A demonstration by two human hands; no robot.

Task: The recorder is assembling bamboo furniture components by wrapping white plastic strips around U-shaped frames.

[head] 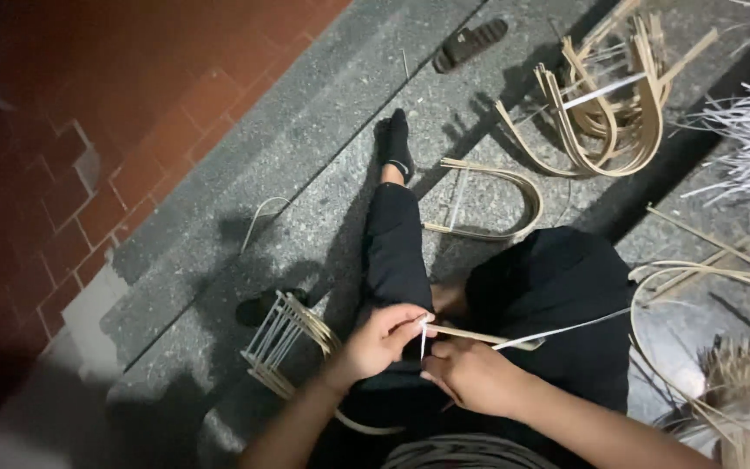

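Your left hand pinches a thin white plastic strip between thumb and forefinger, right at the end of a flat pale bamboo slat. Your right hand is closed around that slat from below, fingers curled under it, just beside the left hand, nearly touching. The strip's long tail runs off past the right hand, across your black-trousered lap.

Left of the left hand, touching the wrist side, a small frame of bent bamboo hoops laced with white strips leans on the grey stone floor. Ahead of both hands lies a single U-shaped bamboo hoop bundle; further ahead, a pile of curved bamboo hoops. Right of the right hand, loose long bamboo strips curve over the floor.

Risks, as a judgement: the pinch is small and on a slick strip, so it could slip out if tension goes uneven. The slat end is only held by the right hand, so it may twist or spring free. The loose tail could snag on your knee or on the strips nearby. Light is dim, so the knot itself is hard to see.
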